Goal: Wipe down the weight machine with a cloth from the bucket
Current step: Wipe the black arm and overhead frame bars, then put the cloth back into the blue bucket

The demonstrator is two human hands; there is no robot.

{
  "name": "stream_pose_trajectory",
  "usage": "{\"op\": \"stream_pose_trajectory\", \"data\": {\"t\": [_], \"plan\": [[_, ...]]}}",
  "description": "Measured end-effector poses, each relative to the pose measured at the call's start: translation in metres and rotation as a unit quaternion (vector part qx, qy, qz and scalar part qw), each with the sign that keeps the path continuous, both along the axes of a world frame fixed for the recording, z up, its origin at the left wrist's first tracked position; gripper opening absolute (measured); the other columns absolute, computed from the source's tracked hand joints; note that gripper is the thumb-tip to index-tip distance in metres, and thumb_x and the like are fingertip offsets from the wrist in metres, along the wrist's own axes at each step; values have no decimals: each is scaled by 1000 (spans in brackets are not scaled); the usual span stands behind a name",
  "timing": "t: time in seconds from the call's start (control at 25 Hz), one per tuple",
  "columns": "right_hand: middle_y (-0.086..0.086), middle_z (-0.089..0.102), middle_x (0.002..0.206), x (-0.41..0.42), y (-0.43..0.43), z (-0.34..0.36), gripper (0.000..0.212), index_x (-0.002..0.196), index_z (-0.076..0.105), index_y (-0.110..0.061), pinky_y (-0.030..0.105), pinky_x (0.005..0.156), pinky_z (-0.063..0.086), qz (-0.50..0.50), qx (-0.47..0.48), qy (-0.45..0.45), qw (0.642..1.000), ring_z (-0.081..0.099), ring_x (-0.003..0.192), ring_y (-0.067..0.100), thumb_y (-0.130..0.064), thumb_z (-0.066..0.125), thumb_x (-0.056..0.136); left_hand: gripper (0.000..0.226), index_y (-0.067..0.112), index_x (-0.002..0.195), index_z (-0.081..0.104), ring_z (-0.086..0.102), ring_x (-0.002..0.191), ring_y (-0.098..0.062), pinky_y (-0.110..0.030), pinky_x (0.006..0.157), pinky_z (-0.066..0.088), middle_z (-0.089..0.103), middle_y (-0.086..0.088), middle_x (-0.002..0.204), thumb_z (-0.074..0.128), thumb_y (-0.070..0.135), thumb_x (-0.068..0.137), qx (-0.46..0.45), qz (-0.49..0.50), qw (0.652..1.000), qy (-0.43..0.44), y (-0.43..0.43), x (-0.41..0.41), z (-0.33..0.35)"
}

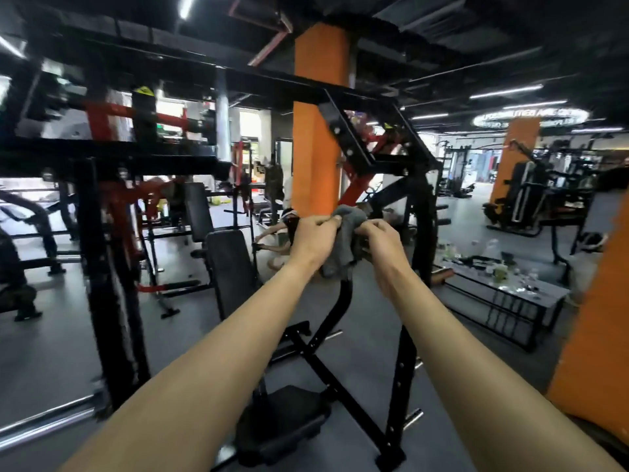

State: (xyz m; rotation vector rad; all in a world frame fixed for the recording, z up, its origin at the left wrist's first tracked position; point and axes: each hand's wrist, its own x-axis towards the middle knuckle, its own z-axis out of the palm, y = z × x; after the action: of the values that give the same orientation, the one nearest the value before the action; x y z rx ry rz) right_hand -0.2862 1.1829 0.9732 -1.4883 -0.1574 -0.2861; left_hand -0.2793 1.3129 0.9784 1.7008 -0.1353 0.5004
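Left hand (315, 241), right hand (383, 248) at top edge of cloth (346, 238)

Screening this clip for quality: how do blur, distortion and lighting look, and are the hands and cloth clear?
Head view: left hand, right hand and the grey cloth they hold read fairly sharp; the black upright at left is smeared and blocky; wide-angle bending toward the edges; ceiling strip light blown out.

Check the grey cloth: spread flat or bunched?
Bunched: the grey cloth hangs crumpled in folds, pinched by the left hand and right hand.
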Motion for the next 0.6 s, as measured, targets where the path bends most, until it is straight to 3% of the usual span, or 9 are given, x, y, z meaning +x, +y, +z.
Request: {"op": "stream_pose_trajectory", "data": {"t": [0.08, 0.16, 0.32, 0.52, 0.6], "plan": [[7, 62, 86, 0, -60, -10, 14, 101, 65, -4, 33, 72, 45, -46, -20, 4, 999, 56, 79, 17, -11, 58, 92, 29, 17, 76, 75, 68, 87, -20, -40, 84, 54, 74, -2, 82, 60, 24, 100, 29, -30, 999, 6, -51, 8, -4], [5, 59, 82, 0, -119, -21, 3, 92, 60, -10, 31, 66, 42, -93, -33, 19, 995, 53, 75, 16, -11, 58, 93, 29, 18, 82, 77, 71, 89, -24, -45, 85, 55, 76, -2, 84, 58, 28, 101, 70, -64, 995, 7, -106, 21, -14], [5, 55, 79, 14, -218, -59, 10, 84, 51, -17, 32, 65, 39, -189, -49, 73, 978, 51, 75, 20, -12, 55, 92, 23, 19, 95, 78, 70, 96, -23, -36, 84, 55, 77, -1, 95, 58, 28, 103, 156, -114, 981, 6, -208, 53, -50], [4, 60, 83, 8, -322, -106, 12, 106, 59, -12, 17, 47, 43, -260, -98, 149, 949, 54, 68, 16, -11, 51, 97, 21, 13, 100, 77, 68, 98, -22, -26, 80, 47, 76, -3, 101, 60, 26, 102, 203, -215, 954, 39, -332, 101, -104], [8, 67, 94, 11, -358, -121, 20, 111, 62, -14, 24, 58, 52, -292, -116, 173, 933, 64, 78, 22, -13, 55, 92, 10, 17, 99, 67, 63, 92, -19, -26, 78, 43, 69, 1, 95, 62, 26, 100, 202, -269, 939, 71, -380, 118, -120]]}}
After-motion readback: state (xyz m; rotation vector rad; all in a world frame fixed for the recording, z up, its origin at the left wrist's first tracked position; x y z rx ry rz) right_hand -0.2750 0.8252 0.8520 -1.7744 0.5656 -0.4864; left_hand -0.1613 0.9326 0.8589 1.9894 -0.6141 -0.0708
